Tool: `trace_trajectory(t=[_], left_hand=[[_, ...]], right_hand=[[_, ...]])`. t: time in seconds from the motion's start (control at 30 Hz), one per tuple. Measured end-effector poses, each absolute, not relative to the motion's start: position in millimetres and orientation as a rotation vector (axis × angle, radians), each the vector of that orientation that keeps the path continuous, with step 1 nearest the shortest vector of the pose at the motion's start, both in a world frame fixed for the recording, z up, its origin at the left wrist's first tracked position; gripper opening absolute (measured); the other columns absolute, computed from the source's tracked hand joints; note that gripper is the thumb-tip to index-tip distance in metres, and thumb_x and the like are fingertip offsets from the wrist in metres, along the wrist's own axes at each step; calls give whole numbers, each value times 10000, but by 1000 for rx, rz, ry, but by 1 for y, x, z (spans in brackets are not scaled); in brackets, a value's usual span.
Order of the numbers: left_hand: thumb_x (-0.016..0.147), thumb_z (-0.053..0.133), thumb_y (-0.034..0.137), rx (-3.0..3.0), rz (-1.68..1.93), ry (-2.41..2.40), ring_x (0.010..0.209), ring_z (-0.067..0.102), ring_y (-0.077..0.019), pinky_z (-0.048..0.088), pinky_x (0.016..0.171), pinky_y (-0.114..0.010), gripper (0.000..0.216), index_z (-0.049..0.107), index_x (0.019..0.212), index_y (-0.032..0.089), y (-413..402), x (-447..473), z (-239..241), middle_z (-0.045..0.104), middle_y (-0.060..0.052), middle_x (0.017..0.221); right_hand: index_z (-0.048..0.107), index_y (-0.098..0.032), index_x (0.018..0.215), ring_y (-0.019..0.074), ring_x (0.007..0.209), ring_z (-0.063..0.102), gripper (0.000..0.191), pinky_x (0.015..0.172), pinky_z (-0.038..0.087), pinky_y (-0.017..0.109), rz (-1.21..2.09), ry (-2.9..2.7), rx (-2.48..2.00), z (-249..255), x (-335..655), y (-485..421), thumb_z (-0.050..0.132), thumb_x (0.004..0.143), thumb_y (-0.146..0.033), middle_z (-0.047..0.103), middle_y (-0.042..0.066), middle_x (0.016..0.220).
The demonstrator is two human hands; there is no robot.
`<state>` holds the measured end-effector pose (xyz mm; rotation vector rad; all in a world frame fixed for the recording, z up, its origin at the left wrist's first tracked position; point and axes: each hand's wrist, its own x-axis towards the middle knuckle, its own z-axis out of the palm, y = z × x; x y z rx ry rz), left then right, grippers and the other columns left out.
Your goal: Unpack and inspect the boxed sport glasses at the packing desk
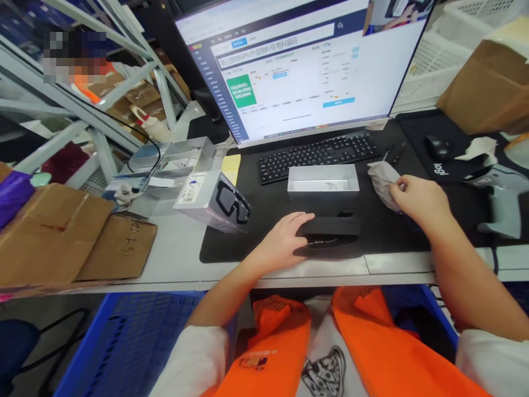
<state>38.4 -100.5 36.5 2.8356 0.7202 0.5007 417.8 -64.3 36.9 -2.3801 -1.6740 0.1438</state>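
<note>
My left hand is closed on the left end of a black case lying on the dark desk mat. Its fingers lie over the top edge and the thumb is at the front; what the case contains is hard to make out. Off to the right, my right hand pinches a crumpled pale grey pouch. Between the case and the keyboard sits an open white box, with something pale at its bottom. A silvery carton printed with black goggles stands left of my left hand.
A monitor and black keyboard stand behind. On the right are a mouse, a grey handheld scanner and a brown paper package. Cardboard boxes fill the left. Another person is beyond the metal frame.
</note>
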Motion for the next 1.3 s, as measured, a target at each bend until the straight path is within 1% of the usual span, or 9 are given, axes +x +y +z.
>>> trace_trajectory(t=[0.17, 0.4, 0.67, 0.8, 0.87, 0.93, 1.03, 1.2, 1.3], left_hand=[[846, 724, 286, 2772, 784, 764, 1392, 499, -302, 469, 1132, -526, 179, 673, 708, 185, -92, 31, 45, 512, -140, 1516], [846, 749, 469, 2644, 1098, 1172, 1422, 484, -299, 417, 1175, -521, 316, 639, 777, 181, -38, 43, 100, 460, -122, 1576], [810, 748, 432, 2536, 614, 1013, 1483, 424, -304, 324, 1250, -515, 285, 652, 742, 172, 26, 78, 116, 474, -129, 1576], [802, 746, 433, 2481, 290, 934, 1564, 285, -322, 250, 1280, -543, 276, 694, 873, 172, 42, 76, 118, 397, -113, 1634], [774, 760, 368, 2516, 181, 992, 1560, 287, -337, 251, 1276, -548, 271, 688, 946, 172, 45, 83, 114, 383, -129, 1638], [736, 782, 324, 2550, 108, 1049, 1532, 338, -346, 300, 1250, -538, 383, 655, 1065, 171, 44, 96, 105, 432, -168, 1593], [751, 802, 400, 2595, 79, 1103, 1502, 374, -363, 344, 1209, -548, 556, 571, 1199, 165, 37, 118, 87, 449, -208, 1551], [834, 758, 472, 2761, 220, 1185, 1439, 422, -363, 332, 1198, -566, 498, 571, 1171, 156, 24, 121, 65, 473, -194, 1522], [850, 748, 467, 2809, 232, 1238, 1380, 480, -363, 376, 1168, -551, 477, 589, 1174, 154, 20, 109, 63, 523, -182, 1473]], right_hand=[[736, -192, 1057, 211, 694, 497, 392, 676, 284, 342, 229, -1626, -2226, 36, 413, -66, 568, 929, -522, 655, 129, 812], [754, -208, 1030, 242, 738, 595, 392, 654, 314, 310, 319, -1559, -2079, 34, 422, -63, 571, 905, -531, 696, 103, 833], [751, -235, 999, 272, 842, 649, 422, 679, 370, 319, 396, -1561, -2007, 40, 429, -67, 514, 882, -564, 722, 88, 866], [742, -250, 1002, 268, 889, 657, 412, 695, 383, 323, 407, -1529, -2000, 46, 435, -69, 493, 891, -558, 739, 80, 967], [739, -253, 1012, 271, 904, 658, 413, 701, 384, 325, 424, -1531, -2011, 47, 436, -70, 488, 895, -560, 740, 80, 992], [737, -253, 1022, 274, 905, 657, 420, 703, 385, 328, 454, -1547, -2028, 47, 434, -70, 481, 900, -563, 740, 85, 989], [736, -249, 1042, 287, 915, 660, 430, 711, 391, 335, 483, -1571, -2054, 46, 433, -67, 470, 908, -559, 738, 95, 974], [720, -214, 1131, 284, 982, 665, 373, 774, 420, 336, 433, -1593, -2155, 37, 459, -60, 503, 861, -353, 740, 106, 1057], [688, -180, 1222, 245, 863, 667, 485, 704, 433, 303, 637, -1674, -2156, 31, 482, -58, 624, 796, -404, 741, 88, 981]])
